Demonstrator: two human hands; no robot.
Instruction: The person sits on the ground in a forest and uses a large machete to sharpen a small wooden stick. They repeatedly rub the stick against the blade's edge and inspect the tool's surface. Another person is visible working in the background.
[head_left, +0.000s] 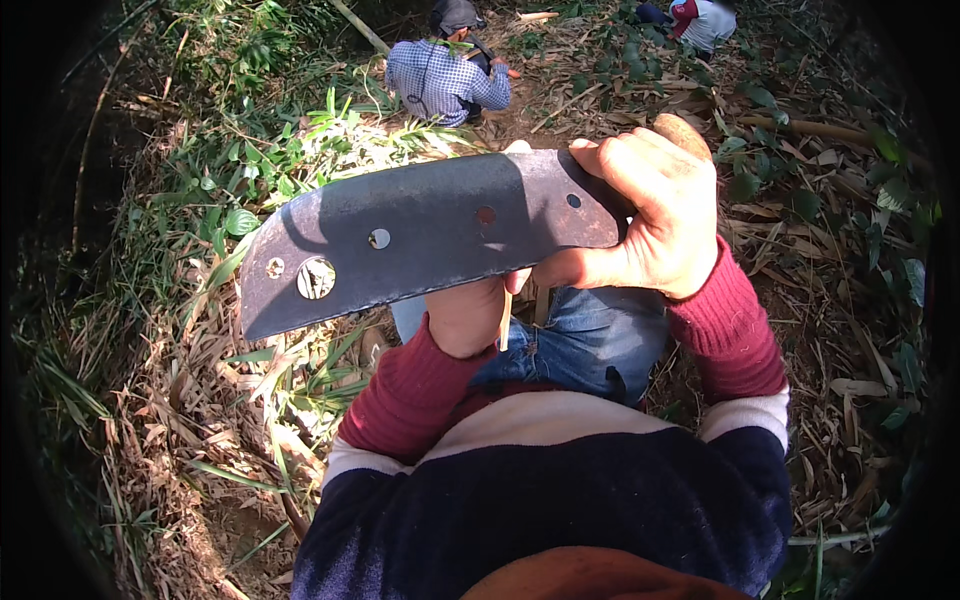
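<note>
Hands [660,215] raised — cleaver [420,235] level

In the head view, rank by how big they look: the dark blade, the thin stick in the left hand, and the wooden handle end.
1. Dark blade, largest, though nearest the camera.
2. Wooden handle end, mostly hidden by the right hand.
3. Thin stick in the left hand; little shows, so ranks 2 and 3 are unsure.
</note>
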